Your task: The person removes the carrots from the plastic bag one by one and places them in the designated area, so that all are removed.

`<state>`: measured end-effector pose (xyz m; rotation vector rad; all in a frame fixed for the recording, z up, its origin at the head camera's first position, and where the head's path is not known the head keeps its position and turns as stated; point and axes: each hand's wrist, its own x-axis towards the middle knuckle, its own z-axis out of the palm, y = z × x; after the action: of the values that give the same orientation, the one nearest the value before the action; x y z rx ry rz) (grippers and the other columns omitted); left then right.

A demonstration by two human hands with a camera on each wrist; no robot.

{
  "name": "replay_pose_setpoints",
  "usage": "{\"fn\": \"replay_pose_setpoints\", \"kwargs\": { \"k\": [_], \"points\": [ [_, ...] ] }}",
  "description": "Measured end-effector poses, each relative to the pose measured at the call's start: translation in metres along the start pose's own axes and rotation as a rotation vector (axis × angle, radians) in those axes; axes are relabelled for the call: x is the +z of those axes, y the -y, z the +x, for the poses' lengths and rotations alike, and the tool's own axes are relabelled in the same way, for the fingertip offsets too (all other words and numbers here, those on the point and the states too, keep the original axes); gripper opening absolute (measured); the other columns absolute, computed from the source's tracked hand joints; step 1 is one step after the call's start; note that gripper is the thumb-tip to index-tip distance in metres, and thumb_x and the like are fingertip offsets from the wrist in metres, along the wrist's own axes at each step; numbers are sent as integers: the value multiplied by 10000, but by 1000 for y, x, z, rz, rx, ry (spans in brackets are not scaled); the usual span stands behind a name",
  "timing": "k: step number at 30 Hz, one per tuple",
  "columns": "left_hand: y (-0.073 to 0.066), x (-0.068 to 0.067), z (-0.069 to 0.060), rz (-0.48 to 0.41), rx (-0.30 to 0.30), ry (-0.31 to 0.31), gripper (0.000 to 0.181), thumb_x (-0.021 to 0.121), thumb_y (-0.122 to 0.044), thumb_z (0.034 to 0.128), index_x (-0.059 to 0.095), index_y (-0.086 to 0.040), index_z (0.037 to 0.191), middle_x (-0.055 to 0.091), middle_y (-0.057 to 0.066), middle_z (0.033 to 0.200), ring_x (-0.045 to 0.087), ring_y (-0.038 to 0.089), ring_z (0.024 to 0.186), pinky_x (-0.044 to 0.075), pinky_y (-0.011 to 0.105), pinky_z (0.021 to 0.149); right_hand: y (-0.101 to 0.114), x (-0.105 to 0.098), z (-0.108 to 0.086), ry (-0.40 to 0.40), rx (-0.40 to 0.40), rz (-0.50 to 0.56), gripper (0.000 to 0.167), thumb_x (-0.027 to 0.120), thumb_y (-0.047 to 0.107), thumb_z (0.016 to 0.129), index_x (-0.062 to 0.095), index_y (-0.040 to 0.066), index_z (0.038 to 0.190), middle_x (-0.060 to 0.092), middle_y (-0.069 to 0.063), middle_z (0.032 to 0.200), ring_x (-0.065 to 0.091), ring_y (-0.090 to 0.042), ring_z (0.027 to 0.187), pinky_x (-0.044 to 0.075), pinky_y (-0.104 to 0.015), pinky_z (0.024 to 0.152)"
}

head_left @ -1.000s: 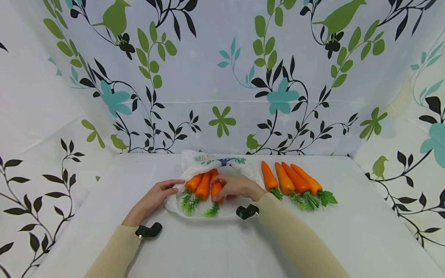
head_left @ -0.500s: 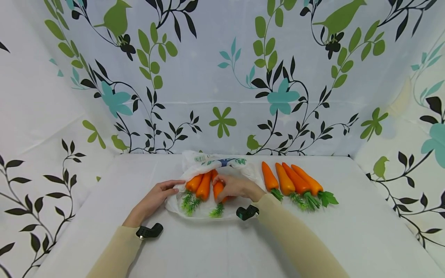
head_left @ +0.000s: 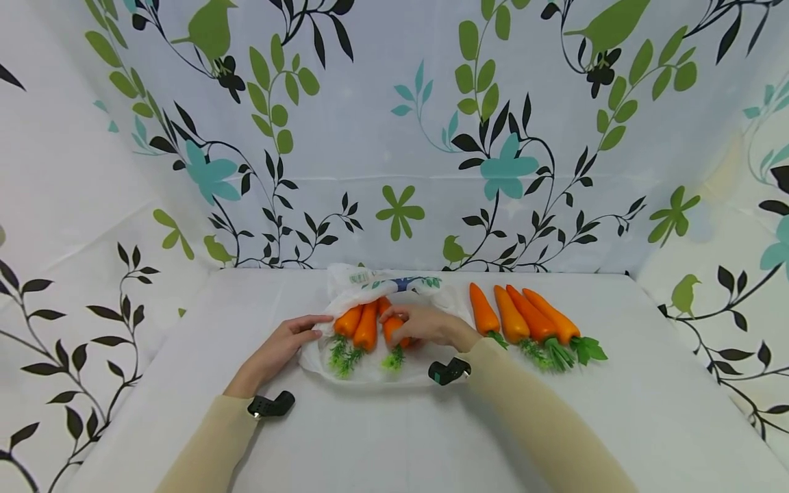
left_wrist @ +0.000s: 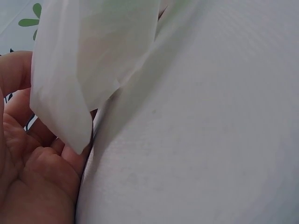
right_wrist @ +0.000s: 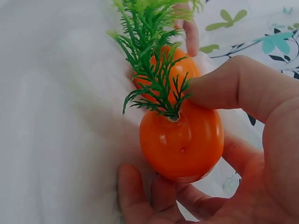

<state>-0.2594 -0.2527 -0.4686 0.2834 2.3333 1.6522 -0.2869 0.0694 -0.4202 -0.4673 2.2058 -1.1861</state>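
A white plastic bag (head_left: 346,289) lies on its side with its mouth toward me. Two orange toy carrots rest inside at the left: one carrot (head_left: 348,321) nearest the left rim, another carrot (head_left: 366,329) beside it, both with their green tops toward me. My right hand (head_left: 427,324) reaches into the mouth and grips a third carrot (right_wrist: 182,147), thumb on top and fingers curled beneath. Its feathery green leaves (right_wrist: 156,60) point out of the bag. My left hand (head_left: 280,348) holds the bag's left edge (left_wrist: 65,93) between thumb and fingers.
Several more carrots (head_left: 537,316) lie side by side on the white tabletop (head_left: 370,438), just right of the bag, leaves toward me. A patterned cloth (head_left: 345,137) hangs behind the table.
My right hand has shifted the third carrot slightly to the right and deeper into the bag. The left hand stays at the bag's edge. The head view has shifted a little.
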Motion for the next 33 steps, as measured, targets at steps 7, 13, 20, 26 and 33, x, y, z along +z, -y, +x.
{"fn": "replay_pose_setpoints", "kwargs": {
  "k": [7,13,20,26,33],
  "points": [
    [4,2,0,-16,-4,1,379,558,-207,1009,605,-143,1380,398,126,1543,268,337,1450,192,544,1175,-3,1,-4,-20,-81,-105,469,733,145,798,648,151,1260,565,-43,1116,534,-213,861,434,-302,712],
    [5,2,1,-18,7,3,378,569,-208,1002,612,-148,1373,402,111,1543,256,325,1458,170,546,1180,-5,1,-11,-52,-65,-147,462,720,163,818,659,194,1275,569,-36,1217,522,-218,974,457,-307,766],
    [4,-1,2,-9,10,4,379,571,-209,1004,611,-153,1376,394,101,1550,234,316,1469,144,552,1183,-3,-3,-25,-69,-105,-142,473,697,166,835,655,198,1305,555,-30,1308,487,-256,1095,459,-371,879],
    [2,-1,3,-3,7,0,380,576,-224,1001,614,-166,1375,398,94,1549,236,318,1469,144,559,1181,-2,-6,-37,-81,-121,-117,490,699,183,843,654,220,1329,568,8,1297,484,-255,1111,452,-400,917],
    [3,0,4,-14,14,-7,376,581,-220,996,622,-162,1365,408,97,1542,251,318,1463,159,553,1180,-4,-10,-51,-85,-147,-117,464,673,192,853,664,193,1317,602,25,1252,520,-228,1050,473,-365,883]
  ]
}}
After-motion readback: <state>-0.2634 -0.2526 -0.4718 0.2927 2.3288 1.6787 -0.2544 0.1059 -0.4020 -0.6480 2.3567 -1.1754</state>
